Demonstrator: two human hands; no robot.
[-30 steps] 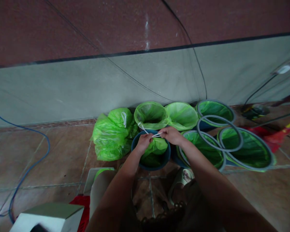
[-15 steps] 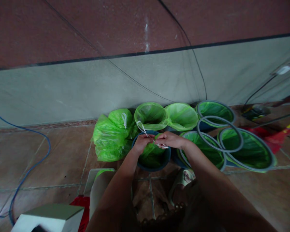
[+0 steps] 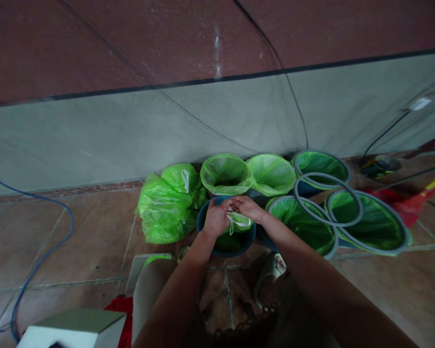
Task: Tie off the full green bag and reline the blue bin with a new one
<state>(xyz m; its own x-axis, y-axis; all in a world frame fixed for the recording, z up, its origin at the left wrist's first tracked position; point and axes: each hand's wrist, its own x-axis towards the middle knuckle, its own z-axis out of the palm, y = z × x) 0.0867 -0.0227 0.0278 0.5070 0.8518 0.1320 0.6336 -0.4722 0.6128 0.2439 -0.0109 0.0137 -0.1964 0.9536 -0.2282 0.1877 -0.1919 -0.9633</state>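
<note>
A blue trash bin (image 3: pixel 251 239) stands on the floor before me with a green garbage bag (image 3: pixel 229 243) inside it. Over the bin my left hand (image 3: pixel 217 218) and my right hand (image 3: pixel 247 208) meet at the bag's upper part, their fingers closed on it; the fingertips are partly hidden. A white drawstring (image 3: pixel 241 222) loops out below my fingers and hangs over the bag. Left of the bin lie filled green bags (image 3: pixel 165 205), one with a white tie on top.
Several bins lined with green bags, such as this one (image 3: pixel 224 174), stand along the wall and to the right. A loose grey ring (image 3: pixel 361 208) rests across the right-hand bins. A blue cable (image 3: pixel 39 263) and a white box (image 3: pixel 68 326) lie to the left.
My left hand has turned, and both hands have come closer together at the bag. The drawstring, earlier sticking up to the left and out to the right, now hangs below my fingers.
</note>
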